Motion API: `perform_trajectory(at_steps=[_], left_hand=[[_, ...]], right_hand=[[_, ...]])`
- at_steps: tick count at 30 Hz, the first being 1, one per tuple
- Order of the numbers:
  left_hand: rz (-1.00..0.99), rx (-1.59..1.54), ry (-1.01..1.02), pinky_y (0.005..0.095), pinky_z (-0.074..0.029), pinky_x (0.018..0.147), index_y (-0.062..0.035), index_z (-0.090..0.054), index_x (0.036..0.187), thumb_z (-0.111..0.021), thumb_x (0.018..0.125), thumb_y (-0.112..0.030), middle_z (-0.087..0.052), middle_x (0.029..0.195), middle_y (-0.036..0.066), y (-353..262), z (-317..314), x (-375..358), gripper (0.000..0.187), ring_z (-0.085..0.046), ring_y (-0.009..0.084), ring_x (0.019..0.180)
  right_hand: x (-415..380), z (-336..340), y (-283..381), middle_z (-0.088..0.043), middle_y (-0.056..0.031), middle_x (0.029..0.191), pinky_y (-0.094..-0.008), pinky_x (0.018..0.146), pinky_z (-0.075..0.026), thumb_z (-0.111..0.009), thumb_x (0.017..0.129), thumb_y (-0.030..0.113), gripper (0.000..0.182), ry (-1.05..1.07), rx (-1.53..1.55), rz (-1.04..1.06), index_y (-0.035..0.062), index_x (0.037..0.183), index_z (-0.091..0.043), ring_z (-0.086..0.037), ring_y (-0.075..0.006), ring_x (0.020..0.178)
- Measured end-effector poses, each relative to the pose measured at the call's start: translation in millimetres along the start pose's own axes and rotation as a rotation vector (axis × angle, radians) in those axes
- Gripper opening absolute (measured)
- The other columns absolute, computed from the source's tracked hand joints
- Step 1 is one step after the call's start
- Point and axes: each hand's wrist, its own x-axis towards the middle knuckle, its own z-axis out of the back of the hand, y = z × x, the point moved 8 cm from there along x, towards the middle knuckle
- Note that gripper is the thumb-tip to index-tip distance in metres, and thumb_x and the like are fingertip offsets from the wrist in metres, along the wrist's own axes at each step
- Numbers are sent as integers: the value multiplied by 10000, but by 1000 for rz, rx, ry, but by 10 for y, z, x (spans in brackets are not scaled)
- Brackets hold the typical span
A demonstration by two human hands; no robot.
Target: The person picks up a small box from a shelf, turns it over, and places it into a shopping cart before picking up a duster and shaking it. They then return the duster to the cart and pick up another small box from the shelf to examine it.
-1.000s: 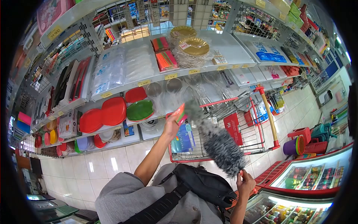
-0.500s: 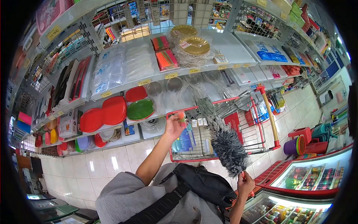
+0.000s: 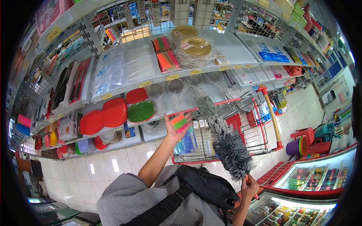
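A small orange, green and pink striped pack (image 3: 179, 122) lies on the upturned palm of my left hand (image 3: 174, 130), its fingers spread around it. This hand is at the near left corner of the shopping cart (image 3: 226, 150), below the shelf edge. My right hand (image 3: 249, 188) is closed around the red handle of a fluffy grey duster (image 3: 230, 148). The duster slants up and away to the left, across the cart, its lighter tip near the lower shelf. A blue paper packet (image 3: 185, 144) lies in the cart close to my left hand.
Similar striped packs (image 3: 167, 61) and gold plates (image 3: 196, 47) sit on the upper shelf. Red trays (image 3: 115, 113) and a green tray (image 3: 141, 111) line the lower shelf. A glass-topped freezer (image 3: 316, 171) and stacked baskets (image 3: 298, 147) stand at right.
My left hand has turned and opened out, so the striped pack now shows flat on the palm. The duster and my right hand have barely moved.
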Motion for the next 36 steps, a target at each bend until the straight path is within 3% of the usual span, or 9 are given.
perform_trajectory(at_steps=[2,8,15,19,22,30,36], left_hand=[[-38,31,-68,442,-200,1110,-14,-321,1385,-126,777,-817,-355,1417,187,-26,126,41,1026,-306,319,1330],[-106,39,-211,402,-282,1081,51,-330,1362,-133,785,-812,-429,1365,189,-64,201,42,1057,-404,299,1269],[-79,157,-90,434,-274,1082,32,-350,1354,-156,779,-818,-423,1369,187,15,86,77,1045,-396,308,1276],[-82,209,-130,380,-256,1084,31,-365,1350,-179,792,-809,-463,1341,142,-22,147,78,1025,-420,253,1249],[-67,250,-99,376,-254,1078,16,-369,1352,-186,783,-819,-469,1334,127,-21,86,56,1027,-423,237,1240],[-97,319,-137,393,-223,1100,-6,-325,1381,-163,769,-832,-436,1369,142,-96,67,33,1041,-378,255,1290],[-70,310,1,379,-252,1085,15,-341,1365,-146,773,-828,-457,1348,145,-79,-58,28,1049,-402,253,1271]], right_hand=[[-9,37,0,-611,-121,650,-332,493,-425,-718,693,143,241,-8,1,48,18,895,-678,-578,-252,520],[11,168,140,-598,-104,633,-334,483,-416,-711,701,159,234,12,-57,97,45,904,-682,-564,-249,504],[76,137,366,-582,-68,597,-343,453,-402,-714,700,180,209,67,-157,176,76,879,-687,-559,-236,477],[120,159,416,-580,-58,582,-337,439,-399,-725,682,190,230,185,-106,197,83,883,-691,-555,-232,457],[135,135,334,-615,-82,625,-327,477,-435,-727,671,161,245,159,-136,111,55,890,-694,-580,-232,494],[196,117,388,-606,-69,604,-319,455,-422,-726,673,161,234,139,-106,173,65,883,-691,-572,-223,476],[230,116,397,-596,-88,591,-301,466,-421,-727,659,152,252,156,-89,172,38,880,-688,-559,-222,471]])
